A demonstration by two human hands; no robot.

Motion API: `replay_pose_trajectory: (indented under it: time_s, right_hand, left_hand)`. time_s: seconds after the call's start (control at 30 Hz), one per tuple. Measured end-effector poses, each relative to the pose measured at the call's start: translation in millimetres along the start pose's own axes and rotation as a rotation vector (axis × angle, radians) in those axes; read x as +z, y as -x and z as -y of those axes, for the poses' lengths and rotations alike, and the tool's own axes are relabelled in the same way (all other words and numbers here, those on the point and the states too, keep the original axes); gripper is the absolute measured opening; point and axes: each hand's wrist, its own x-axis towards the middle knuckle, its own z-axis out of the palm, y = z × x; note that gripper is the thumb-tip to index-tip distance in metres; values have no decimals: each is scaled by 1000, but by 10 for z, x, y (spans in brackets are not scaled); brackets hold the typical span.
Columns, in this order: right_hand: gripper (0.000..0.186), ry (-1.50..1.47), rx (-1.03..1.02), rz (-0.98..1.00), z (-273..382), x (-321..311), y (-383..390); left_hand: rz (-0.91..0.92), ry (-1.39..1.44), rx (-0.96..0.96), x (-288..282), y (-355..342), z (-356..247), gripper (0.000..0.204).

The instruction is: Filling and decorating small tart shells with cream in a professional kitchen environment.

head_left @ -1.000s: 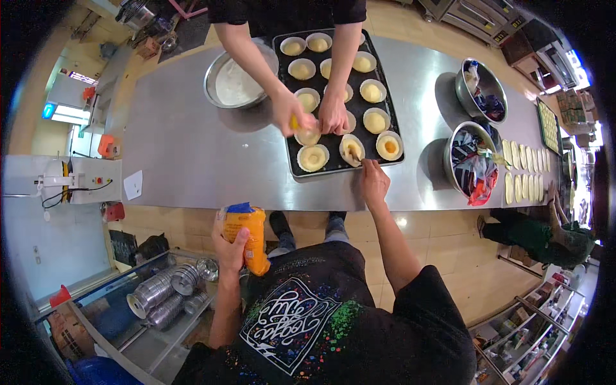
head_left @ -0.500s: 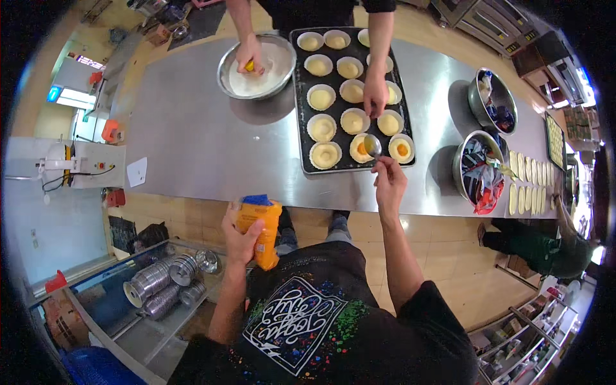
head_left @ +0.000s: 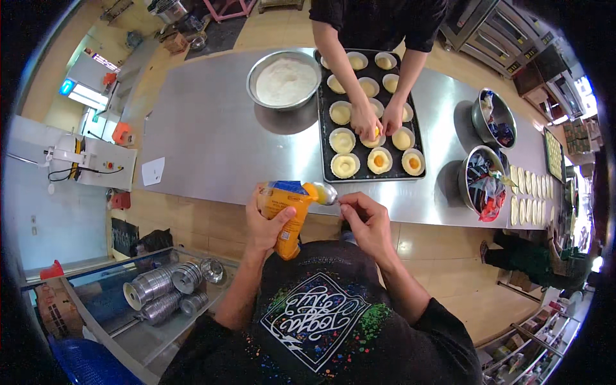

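Note:
My left hand (head_left: 260, 226) is wrapped round an orange pouch (head_left: 287, 215) with a blue top, tilted near the table's front edge. Between the fingertips of my right hand (head_left: 371, 228) is the handle of a metal spoon (head_left: 326, 194), its bowl at the pouch's mouth. Beyond them lies a dark baking tray (head_left: 326, 151) with several round doughs in white paper cups. Two front-row doughs hold an orange filling: the middle dough (head_left: 379, 161) and the right-hand dough (head_left: 414, 163). Across the table, a co-worker's hands (head_left: 367, 120) press a small yellow object into a second-row dough.
A metal bowl (head_left: 252, 86) of white powder stands left of the tray. To the right are two metal bowls (head_left: 466, 186) with packets in them, then rows of pale dough strips (head_left: 526, 186). Below left, metal tins (head_left: 149, 282) lie on a rack.
My right hand has brought the spoon from the front-row dough back to the pouch, which has moved right. The co-worker's hand with the yellow object went from the powder bowl to a dough.

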Motion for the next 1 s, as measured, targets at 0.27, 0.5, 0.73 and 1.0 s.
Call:
replay_pose_trajectory:
  time_s: [0.27,0.5,0.73,1.0]
  right_hand:
    - [14,-128,14,27,-94,-21,19]
    - [13,-378,279,178,-68,-253,-96]
    - [12,-195,40,-68,-559,-460,-584]
    - [13,1211,-572,-293,-1845,-475,-1349]
  left_hand:
    - [20,-127,33,-4,-3,22,56]
    - [22,-678,235,29,46,-67,59]
    - [-116,-408,127,-184,136,453,59]
    - [-299,-146,50,-631,379,686,58]
